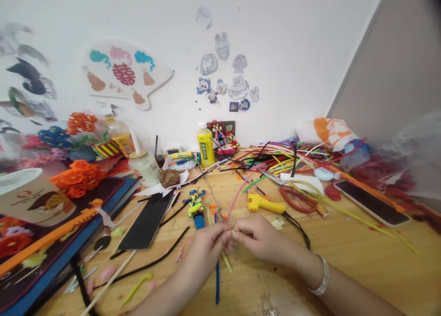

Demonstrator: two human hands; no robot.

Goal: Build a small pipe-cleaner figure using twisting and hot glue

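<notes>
My left hand (213, 242) and my right hand (257, 235) meet over the front middle of the table, fingertips pinched together. What sits between them is mostly hidden. A pink pipe cleaner (234, 199) runs up and away from the fingertips; I cannot tell whether it is held. Just beyond my left hand lies a small figure (195, 208) of yellow, black and blue pipe cleaner. A blue pipe cleaner (217, 284) and a pale yellow one (226, 262) lie beneath my hands. The yellow hot glue gun (265, 203) rests beyond my right hand.
Scissors with red handles (299, 201) and a phone (372, 202) lie at right, below a heap of coloured pipe cleaners (285, 157). A dark phone (146, 222) lies at left, near a paper cup (37, 196). A yellow bottle (206, 145) stands by the wall.
</notes>
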